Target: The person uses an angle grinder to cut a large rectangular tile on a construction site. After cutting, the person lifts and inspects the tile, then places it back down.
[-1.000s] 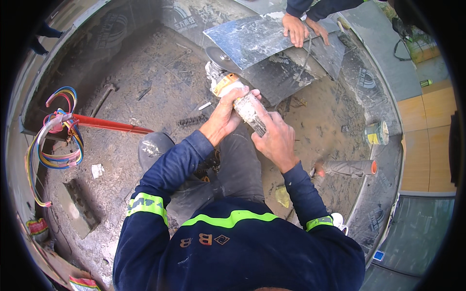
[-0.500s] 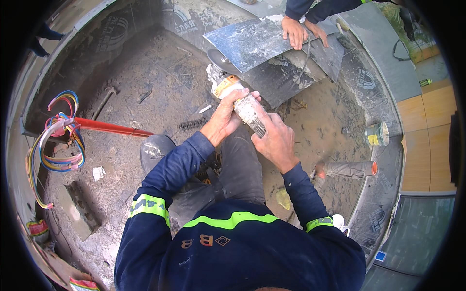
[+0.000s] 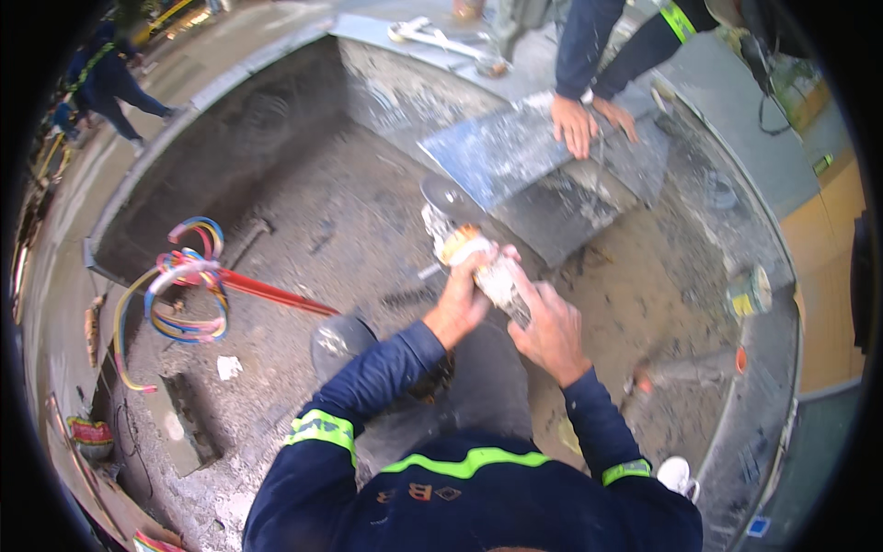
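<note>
I hold a mud-caked angle grinder (image 3: 460, 241) with a yellow-orange band. My left hand (image 3: 463, 299) is wrapped around its body near the head. My right hand (image 3: 555, 331) grips the rear end. The round disc (image 3: 449, 194) lies right at the near-left edge of a grey-blue stone slab (image 3: 501, 152); whether it touches is hard to tell. Another person's two hands (image 3: 575, 127) press flat on the slab's far part. Beneath it is a second dark slab (image 3: 552, 216), tilted toward the muddy floor.
A red conduit (image 3: 280, 293) with coiled coloured tubes (image 3: 189, 299) lies to the left. Nearby are a hammer-like tool (image 3: 246, 241) and a block (image 3: 184, 423). At right are a small bucket (image 3: 750, 292) and an orange-ended pipe (image 3: 699, 366). A low wall (image 3: 248, 138) curves around. Someone stands far left (image 3: 106, 83).
My view has tilted upward and left, so the scene sits lower and further right. More of the far wall and the distant person shows. Both hands keep hold of the grinder beside the slab.
</note>
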Action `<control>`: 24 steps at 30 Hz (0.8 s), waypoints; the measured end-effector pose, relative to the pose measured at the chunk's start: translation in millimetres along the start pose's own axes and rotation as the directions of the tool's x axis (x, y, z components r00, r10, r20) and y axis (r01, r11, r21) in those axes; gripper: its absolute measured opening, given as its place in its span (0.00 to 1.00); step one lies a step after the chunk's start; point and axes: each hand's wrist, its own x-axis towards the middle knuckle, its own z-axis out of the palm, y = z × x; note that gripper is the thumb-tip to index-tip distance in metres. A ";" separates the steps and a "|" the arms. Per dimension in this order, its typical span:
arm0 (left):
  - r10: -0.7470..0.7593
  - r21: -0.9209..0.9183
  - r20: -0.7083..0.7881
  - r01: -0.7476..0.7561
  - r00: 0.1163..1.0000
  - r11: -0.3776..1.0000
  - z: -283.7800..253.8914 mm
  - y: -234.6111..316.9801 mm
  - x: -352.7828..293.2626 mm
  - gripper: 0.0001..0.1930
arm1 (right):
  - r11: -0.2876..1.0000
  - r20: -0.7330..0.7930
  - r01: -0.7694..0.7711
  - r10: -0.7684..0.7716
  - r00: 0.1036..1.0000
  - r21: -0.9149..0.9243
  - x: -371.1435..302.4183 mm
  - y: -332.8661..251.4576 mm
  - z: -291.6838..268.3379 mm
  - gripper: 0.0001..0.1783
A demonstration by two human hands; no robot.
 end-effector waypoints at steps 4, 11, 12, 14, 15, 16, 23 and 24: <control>0.094 0.035 -0.059 -0.092 0.994 0.995 -2.2 23.4 -9.6 0.15 | 0.968 0.070 -0.102 0.088 0.994 0.228 23.7 -13.6 2.8 0.54; 0.186 0.165 -0.207 -0.154 0.960 0.974 -13.1 100.4 -37.9 0.18 | 0.853 0.278 -0.204 0.072 0.958 0.481 65.7 -56.6 41.9 0.48; 0.219 0.192 -0.269 -0.170 0.938 0.967 -13.0 108.2 -39.9 0.18 | 0.847 0.279 -0.206 0.071 0.957 0.489 72.1 -63.7 48.6 0.48; 0.298 0.275 -0.283 -0.220 0.912 0.936 -13.2 119.5 -40.2 0.20 | 0.825 0.319 -0.245 0.083 0.944 0.510 86.5 -73.1 61.0 0.49; 0.351 0.331 -0.278 -0.253 0.894 0.909 -13.6 124.1 -36.7 0.18 | 0.817 0.286 -0.206 0.053 0.957 0.538 95.3 -76.5 66.9 0.50; 0.369 0.387 -0.319 -0.235 0.873 0.891 -14.5 127.0 -36.5 0.16 | 0.806 0.276 -0.216 0.068 0.959 0.552 99.1 -81.3 71.4 0.51; 0.295 0.213 -0.410 -0.224 0.863 0.951 3.4 152.4 -12.5 0.20 | 0.842 0.340 -0.267 0.108 0.934 0.468 134.9 -93.7 49.7 0.51; 0.262 0.190 -0.423 -0.197 0.867 0.962 13.5 156.7 -9.5 0.20 | 0.851 0.381 -0.303 0.134 0.915 0.429 142.5 -97.3 39.0 0.51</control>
